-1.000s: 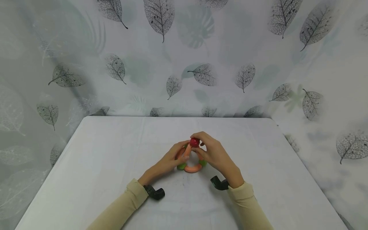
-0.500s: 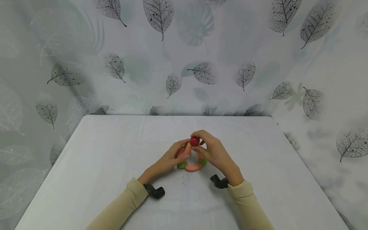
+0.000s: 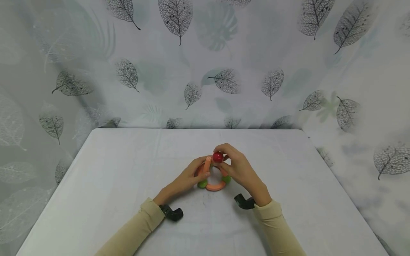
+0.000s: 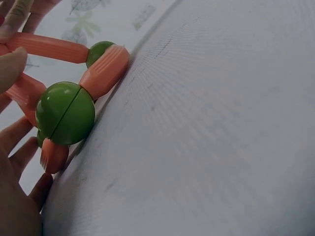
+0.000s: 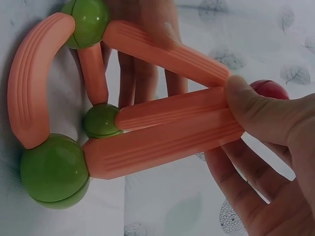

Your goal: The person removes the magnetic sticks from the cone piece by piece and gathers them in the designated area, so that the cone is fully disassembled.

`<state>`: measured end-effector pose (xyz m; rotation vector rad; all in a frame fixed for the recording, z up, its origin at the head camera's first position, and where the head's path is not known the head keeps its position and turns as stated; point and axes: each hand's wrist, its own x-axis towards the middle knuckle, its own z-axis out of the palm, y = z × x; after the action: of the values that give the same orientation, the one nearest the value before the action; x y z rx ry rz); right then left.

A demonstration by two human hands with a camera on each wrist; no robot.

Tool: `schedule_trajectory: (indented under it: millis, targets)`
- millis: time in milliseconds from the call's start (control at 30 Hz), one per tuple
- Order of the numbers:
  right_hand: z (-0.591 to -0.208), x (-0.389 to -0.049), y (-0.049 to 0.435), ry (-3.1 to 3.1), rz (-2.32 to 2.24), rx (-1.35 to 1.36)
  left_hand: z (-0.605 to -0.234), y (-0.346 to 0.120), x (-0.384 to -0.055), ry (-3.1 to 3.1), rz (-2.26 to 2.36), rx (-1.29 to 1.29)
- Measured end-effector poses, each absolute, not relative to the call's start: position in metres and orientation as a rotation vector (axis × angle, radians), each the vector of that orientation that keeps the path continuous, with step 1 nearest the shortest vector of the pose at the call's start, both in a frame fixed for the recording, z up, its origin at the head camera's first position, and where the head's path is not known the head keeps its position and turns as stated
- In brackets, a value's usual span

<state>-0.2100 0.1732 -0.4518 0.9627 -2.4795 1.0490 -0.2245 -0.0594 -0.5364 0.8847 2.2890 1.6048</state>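
A frame of ridged orange rods and green balls stands on the white table. In the right wrist view, a curved orange rod [image 5: 30, 83] joins two green balls [image 5: 54, 169] at the base, and a third sits behind. Three straight rods rise toward my right hand [image 3: 238, 169], whose thumb and fingers pinch a red ball [image 3: 217, 157] at the top. My left hand [image 3: 189, 174] holds one straight orange rod [image 3: 207, 164] between thumb and fingers. That rod's upper end stands a little apart from the red ball. Fingers partly hide the other rod tops.
The white table [image 3: 128, 153] spreads around the frame. Its far edge meets a leaf-patterned curtain [image 3: 198, 53], which also hangs at both sides. A black wrist mount [image 3: 173, 214] juts from the left wrist, and a similar black mount [image 3: 244, 202] from the right.
The straight rod in my left hand has tipped left, and its upper end has come away from the red ball. My right hand has shifted slightly right with the ball.
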Motion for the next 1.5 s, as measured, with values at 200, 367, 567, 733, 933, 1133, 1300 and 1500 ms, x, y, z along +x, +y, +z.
schedule_trajectory:
  millis: [200, 367, 567, 733, 933, 1133, 1300, 1500]
  targets:
    - [-0.449, -0.210, 0.174, -2.478, 1.074, 0.952, -0.538, -0.060, -0.226, 2.313, 1.608, 0.931]
    - [-0.448, -0.209, 0.174, -2.476, 1.116, 0.921, -0.540, -0.059, -0.229, 2.337, 1.615, 0.999]
    - [-0.448, -0.210, 0.174, -2.450, 1.180, 0.875, -0.539, -0.058, -0.228, 2.375, 1.587, 1.026]
    - [-0.448, -0.211, 0.175, -2.443, 1.192, 0.868, -0.538, -0.058, -0.228, 2.391, 1.580, 1.084]
    - [-0.446, -0.209, 0.176, -2.467, 1.206, 0.862, -0.535, -0.059, -0.226, 2.387, 1.570, 1.123]
    - [-0.446, -0.209, 0.178, -2.466, 1.219, 0.879, -0.528, -0.056, -0.226, 2.396, 1.567, 1.236]
    - [-0.447, -0.210, 0.178, -2.461, 1.238, 0.909, -0.527, -0.054, -0.226, 2.402, 1.559, 1.250]
    - [-0.449, -0.210, 0.178, -2.457, 1.271, 0.924, -0.525, -0.054, -0.225, 2.426, 1.540, 1.221]
